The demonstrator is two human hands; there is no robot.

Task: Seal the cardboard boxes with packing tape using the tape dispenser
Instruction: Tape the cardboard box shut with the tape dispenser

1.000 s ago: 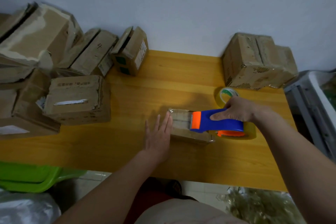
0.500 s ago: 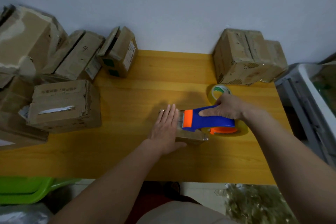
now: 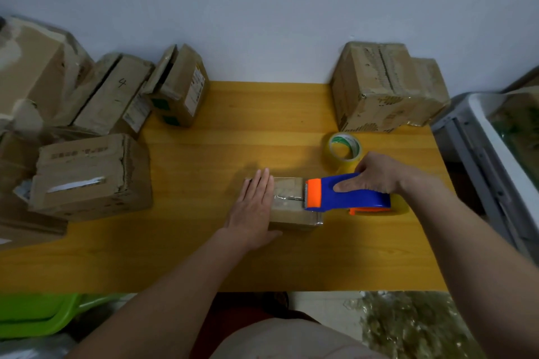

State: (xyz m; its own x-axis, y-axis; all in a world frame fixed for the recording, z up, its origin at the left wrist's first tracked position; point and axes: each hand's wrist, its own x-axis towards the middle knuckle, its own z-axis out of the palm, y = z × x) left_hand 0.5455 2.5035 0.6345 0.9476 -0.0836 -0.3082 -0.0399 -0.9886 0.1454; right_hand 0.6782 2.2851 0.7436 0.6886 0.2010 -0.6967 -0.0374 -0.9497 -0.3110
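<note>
A small box (image 3: 287, 198) lies near the middle of the table (image 3: 204, 256), a strip of clear tape running across its top. The left hand (image 3: 253, 210) lies flat on the box's left end, fingers straight and together, pointing away from the person, thumb down by the near edge. The right hand (image 3: 376, 176) is curled round the blue body of the dispenser (image 3: 347, 194), fingers over the top and forefinger stretched along its near side. The dispenser's orange head and toothed blade rest on the right part of the box top, just beside the left fingertips but apart from them; its rear end, with the orange hub and tape roll, hangs past the box's right end over the table. So the box sits under and left of the right hand's grip, pinned by the left palm.

A spare roll (image 3: 344, 148) stands just behind the right hand. More boxes are heaped at the left (image 3: 90, 175) and one stands at the back right (image 3: 385, 87)
</note>
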